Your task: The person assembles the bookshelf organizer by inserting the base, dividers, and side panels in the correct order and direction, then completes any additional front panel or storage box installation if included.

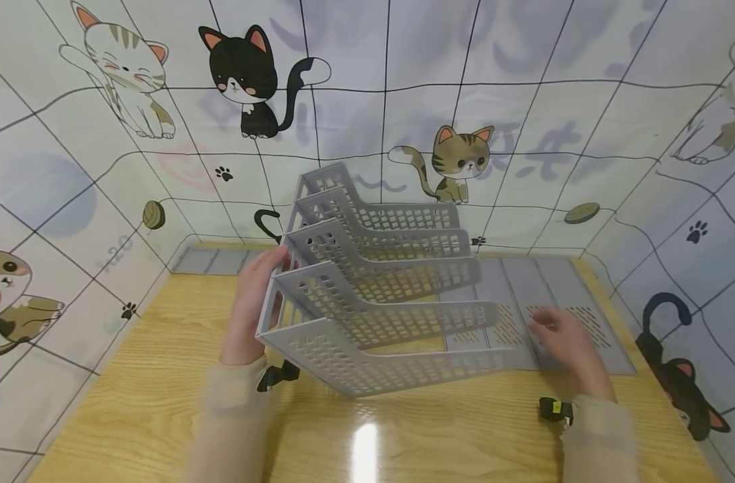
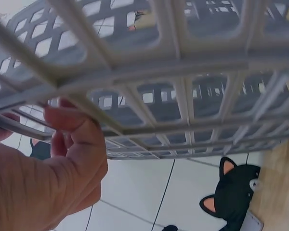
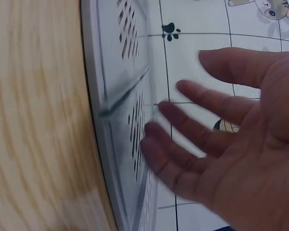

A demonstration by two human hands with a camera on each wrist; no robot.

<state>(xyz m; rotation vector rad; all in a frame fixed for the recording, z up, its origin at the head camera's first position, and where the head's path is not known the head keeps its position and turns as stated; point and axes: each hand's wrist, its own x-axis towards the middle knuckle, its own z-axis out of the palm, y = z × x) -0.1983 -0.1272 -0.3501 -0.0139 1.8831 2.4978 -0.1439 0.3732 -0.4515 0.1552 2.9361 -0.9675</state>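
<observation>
A grey plastic file rack, with several perforated L-shaped dividers, is held tilted above the table in the head view. My left hand grips its slatted left end. In the left wrist view, the fingers curl around a bar of the rack's lattice. Over a flat grey slotted panel at the right, my right hand hovers without holding anything. The right wrist view shows its fingers loosely spread beside the panel's surface.
A wood-grain table spreads below both hands. Another flat grey piece lies at its back left, against the wall. Cat-printed sheeting closes in the back and both sides. Each wrist wears a black strap.
</observation>
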